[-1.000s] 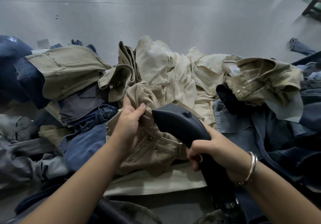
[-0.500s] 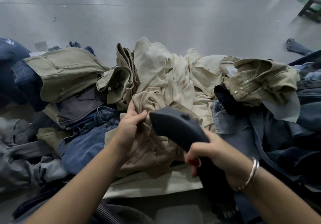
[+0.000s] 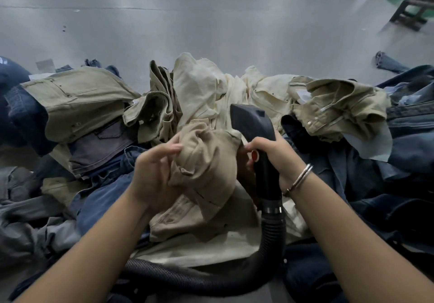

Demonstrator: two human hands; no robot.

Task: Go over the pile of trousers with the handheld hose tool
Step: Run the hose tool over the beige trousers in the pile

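Mid-job, by the look of it: left hand [image 3: 155, 173] grips tan trousers [image 3: 206, 161] atop pile; right hand [image 3: 272, 154] clamps hose tool [image 3: 256, 126], nozzle raised off fabric. Most of pile [image 3: 340, 105] prob. left.

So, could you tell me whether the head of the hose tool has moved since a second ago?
Yes. The hose tool has swung upright and to the right, its head now against the cream trousers instead of over the tan trousers.

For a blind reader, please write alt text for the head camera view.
A person's left hand grips bunched tan trousers while the right hand holds a dark handheld hose tool upright beside them. Khaki, cream and denim trousers lie piled around on a grey floor.
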